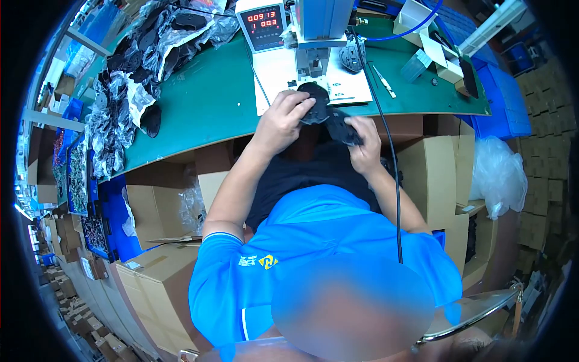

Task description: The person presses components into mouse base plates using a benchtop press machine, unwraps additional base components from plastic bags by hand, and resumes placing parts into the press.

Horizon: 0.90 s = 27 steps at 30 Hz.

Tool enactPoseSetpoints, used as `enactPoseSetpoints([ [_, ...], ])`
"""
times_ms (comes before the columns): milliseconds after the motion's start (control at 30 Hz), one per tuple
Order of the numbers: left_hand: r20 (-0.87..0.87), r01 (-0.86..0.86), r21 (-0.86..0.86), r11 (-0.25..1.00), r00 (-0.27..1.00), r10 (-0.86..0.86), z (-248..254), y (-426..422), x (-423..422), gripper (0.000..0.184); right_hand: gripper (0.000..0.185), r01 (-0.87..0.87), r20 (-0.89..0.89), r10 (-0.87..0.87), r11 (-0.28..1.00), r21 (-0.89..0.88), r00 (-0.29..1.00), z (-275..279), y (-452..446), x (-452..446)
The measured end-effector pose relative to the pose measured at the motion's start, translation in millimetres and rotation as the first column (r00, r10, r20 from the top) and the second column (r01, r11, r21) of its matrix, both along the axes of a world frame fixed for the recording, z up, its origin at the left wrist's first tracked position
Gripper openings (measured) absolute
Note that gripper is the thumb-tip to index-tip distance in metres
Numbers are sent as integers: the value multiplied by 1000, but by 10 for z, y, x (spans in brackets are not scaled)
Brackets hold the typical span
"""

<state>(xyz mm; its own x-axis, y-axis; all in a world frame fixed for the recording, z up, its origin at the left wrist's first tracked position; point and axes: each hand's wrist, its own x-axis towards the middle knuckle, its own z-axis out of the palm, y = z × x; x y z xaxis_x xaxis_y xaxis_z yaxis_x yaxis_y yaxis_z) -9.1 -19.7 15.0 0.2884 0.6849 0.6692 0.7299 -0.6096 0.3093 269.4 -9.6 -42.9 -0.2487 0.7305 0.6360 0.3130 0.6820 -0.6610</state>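
Note:
My left hand (281, 120) is closed on a black plastic part (314, 104), held just in front of the press (312, 60) at the table's front edge. My right hand (365, 145) grips a second black part (344, 129), lower and to the right. The two parts meet or overlap between my hands; whether they are joined I cannot tell. Under the press lies a white base plate (351, 90). Beside the press column sits a grey-black shell-like part (351, 58).
A display box (262, 27) with red digits stands left of the press. Black parts in plastic bags (129, 90) cover the green table's (211, 102) left side. A white tool (385, 82) and small boxes lie right. A black cable (395, 175) hangs past my right arm. Cardboard boxes (160, 271) stand below.

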Motion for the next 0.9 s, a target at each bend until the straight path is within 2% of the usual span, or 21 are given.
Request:
enactPoseSetpoints([
  [33,-43,-4,25,1000,999,6,-14,61,42,65,45,25,0,-25,998,-57,1000,-75,-129,97],
  [67,-87,-5,50,999,996,10,-27,121,78,63,41,68,46,-64,994,-86,997,-212,-220,234],
  [133,-102,-16,78,997,994,24,-80,213,119,59,36,178,61,-168,951,-253,984,-450,-434,458],
  [233,-133,-72,109,991,987,87,-140,268,156,51,30,359,268,-252,784,-507,930,-1065,-632,1003],
  [267,-132,-67,108,992,988,81,-134,261,165,51,35,447,323,-323,763,-467,890,-1492,-690,1221],
  [333,-129,-95,95,991,986,107,-126,240,180,50,39,538,425,-335,596,-596,841,-2041,-856,1624],
  [367,-128,-94,94,991,986,106,-108,232,187,50,39,539,426,-335,595,-596,840,-2302,-936,1795],
  [433,-137,-114,50,992,983,119,-77,218,195,49,40,618,537,-357,168,-768,764,-2754,-1092,2087],
  [467,-139,-116,49,992,983,122,-87,220,193,49,40,617,537,-354,168,-769,766,-2939,-1182,2211],
  [533,-129,-111,3,994,986,110,-109,243,178,66,43,629,583,-324,53,-775,745,-3145,-1289,2353],
  [633,-119,-108,2,994,987,108,-134,238,169,66,42,677,647,-290,1,-736,705,-3233,-1318,2385],
  [667,-122,-109,0,994,987,108,-115,231,167,66,42,674,646,-288,0,-739,707,-3109,-1287,2315],
  [733,-137,-122,-30,992,984,116,-83,208,185,65,40,695,685,-121,128,-707,719,-2998,-1227,2320],
  [767,-137,-120,-30,992,984,115,-85,196,189,65,40,695,684,-122,127,-708,719,-3060,-1207,2304],
  [800,-132,-123,-32,992,984,117,-85,189,179,65,41,690,664,-188,190,-699,724,-3344,-1192,2386],
  [833,-124,-116,-31,993,986,112,-72,202,189,65,46,684,638,-247,254,-684,729,-3338,-1143,2323],
  [867,-119,-96,-26,995,989,93,-59,210,207,65,49,703,655,-253,262,-661,712,-3309,-1112,2318],
  [900,-124,-109,-39,993,987,103,-33,201,213,59,53,720,672,-260,270,-639,693,-2990,-1050,2167],
])
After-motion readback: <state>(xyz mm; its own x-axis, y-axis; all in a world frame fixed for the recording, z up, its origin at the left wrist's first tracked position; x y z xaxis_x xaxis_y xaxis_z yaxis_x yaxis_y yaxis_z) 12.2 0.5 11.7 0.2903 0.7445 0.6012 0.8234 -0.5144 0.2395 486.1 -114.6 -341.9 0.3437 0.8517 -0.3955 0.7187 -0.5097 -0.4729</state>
